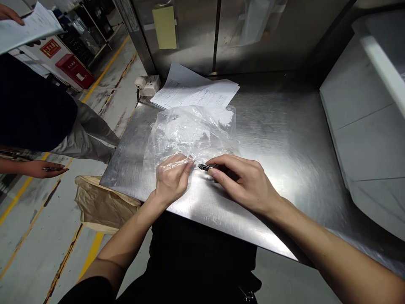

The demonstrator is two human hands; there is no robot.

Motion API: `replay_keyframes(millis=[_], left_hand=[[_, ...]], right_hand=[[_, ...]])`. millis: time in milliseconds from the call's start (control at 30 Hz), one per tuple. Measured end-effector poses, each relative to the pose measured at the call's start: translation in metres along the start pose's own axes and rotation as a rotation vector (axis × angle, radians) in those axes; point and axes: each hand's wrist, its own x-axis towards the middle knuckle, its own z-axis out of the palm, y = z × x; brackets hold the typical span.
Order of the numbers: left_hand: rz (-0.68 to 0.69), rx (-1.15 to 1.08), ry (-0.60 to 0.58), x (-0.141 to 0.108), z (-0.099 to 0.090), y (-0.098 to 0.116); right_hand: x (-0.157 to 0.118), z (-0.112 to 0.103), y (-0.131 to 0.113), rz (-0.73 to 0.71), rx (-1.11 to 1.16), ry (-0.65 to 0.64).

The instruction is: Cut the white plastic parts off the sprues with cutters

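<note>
On the steel table lies a clear plastic bag (186,131), crumpled, with many small whitish pieces showing through it. My left hand (172,177) is closed at the bag's near edge, thumb against the fingers, and a fold of the plastic lies over the fingers. What the fingertips pinch is too small to make out. In my right hand (242,179) a small dark metal nail clipper (204,167) is held between thumb and fingers, its tip pointing left. That tip is a short gap away from my left fingertips.
Printed sheets (196,90) lie behind the bag, beside a white power socket (148,85). A brown bag (106,204) hangs by the table's left edge. To the left stands a person (34,105) holding papers and a pen. A pale bin-like container (363,122) stands at right.
</note>
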Motion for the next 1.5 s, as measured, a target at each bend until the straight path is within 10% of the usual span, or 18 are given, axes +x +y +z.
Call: replay_keyframes(millis=[800,1133,1300,1500], left_hand=[[-0.112,-0.072,0.034,0.0,0.002,0.004],[0.252,0.059,0.115,-0.057,-0.042,0.02],[-0.201,0.388,0.306,-0.153,-0.12,-0.026],[-0.928,0.838,-0.166,-0.225,-0.201,-0.069]], right_hand=[[0.0,0.008,0.004,0.281,0.228,0.122],[-0.004,0.004,0.013,0.118,0.071,0.09],[-0.002,0.004,0.017,0.05,-0.014,0.114],[-0.004,0.002,0.025,0.027,-0.07,0.095]])
